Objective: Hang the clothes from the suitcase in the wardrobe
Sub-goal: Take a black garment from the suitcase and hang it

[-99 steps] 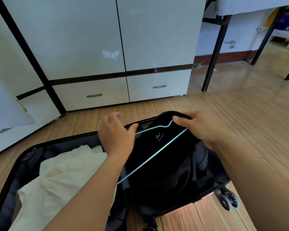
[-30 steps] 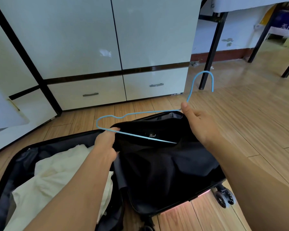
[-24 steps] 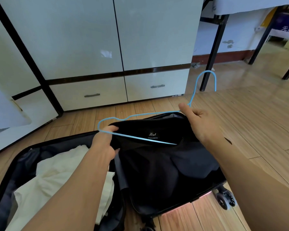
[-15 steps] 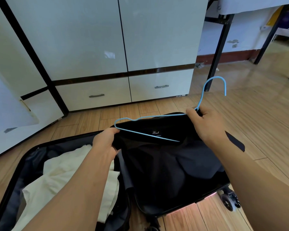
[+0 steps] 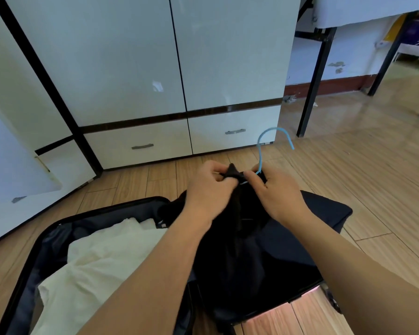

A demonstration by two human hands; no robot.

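Floor: warm wooden plank floor [image 5: 348,189], open black suitcase [image 5: 46,240] lying on it.
Room: glossy white wardrobe [image 5: 136,68] with drawers, dark table legs on the right.
Clothes: black garment [image 5: 252,250] bunched up over the case; cream cloth [image 5: 102,262] inside.
Hands: left hand [image 5: 209,189] and right hand [image 5: 277,192] both pinch the garment's top, fingers clenched.
Change: thin blue wire hanger [image 5: 266,146] now mostly inside the garment, only its hook showing; hands moved together.

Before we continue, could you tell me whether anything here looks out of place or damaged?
Only the wall behind the table leg: its paint is chipped in patches above the skirting. Nothing else stands out.
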